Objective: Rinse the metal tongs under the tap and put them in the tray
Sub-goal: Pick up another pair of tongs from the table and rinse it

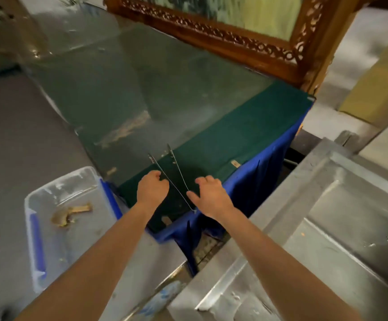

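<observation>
I'm looking down from the head camera at both bare forearms reaching toward the near corner of a table covered in a green cloth (pixel 234 135). A sheet of glass (pixel 130 89) lies over the far part of it, and a blue skirt (pixel 264 172) hangs down its side. The tongs (pixel 179 173) sit in the middle of the frame between the two hands, over the cloth. They are spread in a narrow V, with the joined end low near the right wrist at the table's edge and the two tips pointing away toward the glass. The left hand (pixel 152 186) has its fingers curled in, their tips right against the left arm of the tongs. I cannot tell whether it actually has hold of that arm or only touches it. The right hand (pixel 209 195) is loosely spread, fingers lightly bent, and its thumb lies straight along the right arm of the tongs without closing round it. In the lower left of the frame is the tray (pixel 77 195), clear plastic with blue handles, well apart from the tongs, with a yellowish-brown scrap (pixel 70 215) lying in it. A metal sink (pixel 327 228) fills the lower right. A carved wooden frame (pixel 211 31) stands at the top.
</observation>
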Tool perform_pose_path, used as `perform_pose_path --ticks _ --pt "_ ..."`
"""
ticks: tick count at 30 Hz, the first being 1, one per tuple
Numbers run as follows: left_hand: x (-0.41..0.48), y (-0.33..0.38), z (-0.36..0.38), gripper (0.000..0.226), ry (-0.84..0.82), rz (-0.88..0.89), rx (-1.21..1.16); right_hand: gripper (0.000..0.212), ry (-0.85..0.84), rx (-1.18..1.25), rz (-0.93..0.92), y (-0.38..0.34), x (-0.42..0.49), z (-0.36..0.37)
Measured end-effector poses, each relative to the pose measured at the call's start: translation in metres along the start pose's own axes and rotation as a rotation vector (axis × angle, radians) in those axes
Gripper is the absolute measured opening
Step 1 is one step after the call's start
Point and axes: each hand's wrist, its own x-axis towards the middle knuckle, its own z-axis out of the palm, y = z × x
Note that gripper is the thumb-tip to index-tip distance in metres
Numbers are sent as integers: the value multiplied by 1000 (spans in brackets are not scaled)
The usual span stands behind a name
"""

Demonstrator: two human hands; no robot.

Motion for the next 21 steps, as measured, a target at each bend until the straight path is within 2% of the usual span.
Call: perform_pose_path --ticks 6,10,13,16,18,21 --pt "14 -33 9 58 -85 187 527 56 -11 -200 16 -27 20 19" --pt "10 -41 19 58 -35 218 561 44 30 -237 7 -34 26 28" --pt "13 -43 19 58 -48 225 564 36 72 -166 17 -36 26 33" --pt "15 -32 16 54 -30 271 435 31 110 -63 25 -36 26 30" --pt "12 -18 14 54 -44 254 160 29 132 33 51 -37 24 23" --pt "6 13 12 49 -171 148 -222 25 167 191 89 -34 18 3"
